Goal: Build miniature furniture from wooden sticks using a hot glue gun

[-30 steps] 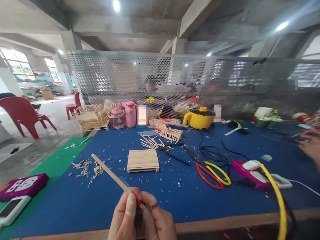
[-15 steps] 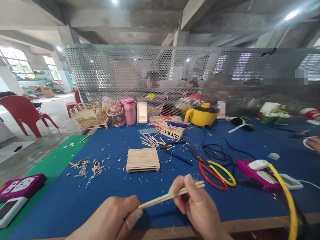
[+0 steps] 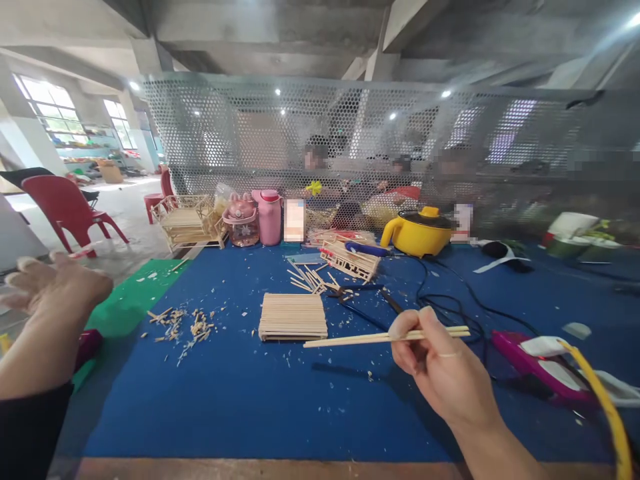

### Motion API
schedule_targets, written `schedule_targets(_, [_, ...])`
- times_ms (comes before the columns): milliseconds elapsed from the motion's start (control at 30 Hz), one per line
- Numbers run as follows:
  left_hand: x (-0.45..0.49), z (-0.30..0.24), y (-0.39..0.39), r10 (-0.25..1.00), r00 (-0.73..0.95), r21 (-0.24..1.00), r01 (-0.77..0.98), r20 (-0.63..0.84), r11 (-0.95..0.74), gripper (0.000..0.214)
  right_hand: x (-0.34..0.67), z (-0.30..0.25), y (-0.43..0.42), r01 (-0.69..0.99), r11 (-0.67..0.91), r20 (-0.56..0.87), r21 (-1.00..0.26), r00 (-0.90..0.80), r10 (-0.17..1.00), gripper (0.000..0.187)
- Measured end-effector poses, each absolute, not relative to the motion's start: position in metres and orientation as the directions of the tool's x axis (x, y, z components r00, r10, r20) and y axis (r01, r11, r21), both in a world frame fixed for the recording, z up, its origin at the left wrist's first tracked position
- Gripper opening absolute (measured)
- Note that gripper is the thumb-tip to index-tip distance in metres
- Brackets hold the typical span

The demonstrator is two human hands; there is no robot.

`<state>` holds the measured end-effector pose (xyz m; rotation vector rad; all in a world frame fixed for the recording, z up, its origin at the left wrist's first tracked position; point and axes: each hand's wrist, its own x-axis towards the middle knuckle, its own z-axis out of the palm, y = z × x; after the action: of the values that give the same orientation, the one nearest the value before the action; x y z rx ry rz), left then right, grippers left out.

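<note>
My right hand [image 3: 440, 370] pinches a pair of long thin wooden sticks [image 3: 360, 339] and holds them level above the blue table mat [image 3: 240, 400]. The sticks point left toward a flat panel of glued sticks [image 3: 293, 317] lying on the mat. My left hand [image 3: 57, 290] is raised at the far left, off the table edge, fingers stretched out and holding nothing. A dark sleeve covers its forearm.
Wood shavings [image 3: 183, 327] lie left of the panel. Loose sticks [image 3: 307, 280], a small stick frame [image 3: 350, 261], pliers [image 3: 357, 293], black cables [image 3: 450, 300], a yellow pot [image 3: 419, 233], pink bottles [image 3: 270, 217] and a stick model [image 3: 187, 223] sit further back. A purple device [image 3: 540, 363] lies right. People sit behind the mesh screen [image 3: 350, 133].
My left hand has let go of the sticks and swung up and out to the left, opening. My right hand keeps the sticks, now raised and further right.
</note>
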<state>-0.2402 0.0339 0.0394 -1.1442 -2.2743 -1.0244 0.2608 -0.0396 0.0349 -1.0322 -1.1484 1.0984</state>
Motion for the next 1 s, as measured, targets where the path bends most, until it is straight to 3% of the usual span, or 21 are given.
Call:
schedule_targets(33, [-0.238,0.042,0.040,0.423,-0.672,0.452,0.731,0.607,0.512,0.055,0.259,0.038,-0.036,-0.069,0.187,0.184,-0.980,0.042,0.982,0.050])
schedule_targets(100, [-0.215,0.049,0.045,0.512,-0.601,0.386,0.794,0.613,0.470,0.056,0.255,0.044,-0.023,0.011,0.236,0.236,-0.972,-0.045,0.971,0.049])
schedule_targets(167, [-0.173,0.055,0.044,0.626,-0.403,0.335,0.914,0.668,0.230,0.054,0.249,0.051,-0.005,0.071,0.282,0.267,-0.957,-0.170,0.949,0.045])
schedule_targets(200, [-0.149,0.057,0.043,0.704,-0.244,0.328,0.945,0.667,0.017,0.054,0.245,0.053,0.006,0.111,0.320,0.289,-0.941,-0.232,0.929,0.044])
schedule_targets(300, [-0.085,0.050,0.045,0.798,0.038,0.320,0.904,0.601,-0.284,0.043,0.234,0.054,0.039,0.323,0.525,0.425,-0.788,-0.331,0.842,0.042])
schedule_targets(433, [-0.049,0.019,0.060,0.844,0.219,0.401,0.803,0.489,-0.441,0.037,0.235,0.036,0.064,0.476,0.666,0.532,-0.575,-0.401,0.746,0.027])
schedule_targets(667, [-0.044,0.002,0.080,0.890,0.200,0.532,0.740,0.409,-0.411,0.034,0.269,0.011,0.065,0.570,0.758,0.405,-0.317,-0.641,0.652,0.016])
schedule_targets(700, [-0.041,0.003,0.081,0.893,0.209,0.541,0.732,0.399,-0.413,0.032,0.271,0.011,0.065,0.588,0.753,0.383,-0.294,-0.650,0.657,0.019])
schedule_targets(767, [-0.036,0.001,0.082,0.899,0.213,0.559,0.721,0.383,-0.409,0.030,0.275,0.014,0.062,0.624,0.732,0.312,-0.273,-0.662,0.681,0.041])
schedule_targets(867, [-0.037,-0.009,0.086,0.921,0.099,0.593,0.738,0.376,-0.322,0.034,0.278,0.017,0.058,0.628,0.695,0.182,-0.350,-0.682,0.708,0.072])
schedule_targets(1000, [-0.052,-0.020,0.093,0.890,-0.191,0.645,0.752,0.413,-0.138,0.046,0.281,0.015,0.057,0.629,0.587,0.210,-0.510,-0.571,0.794,0.045])
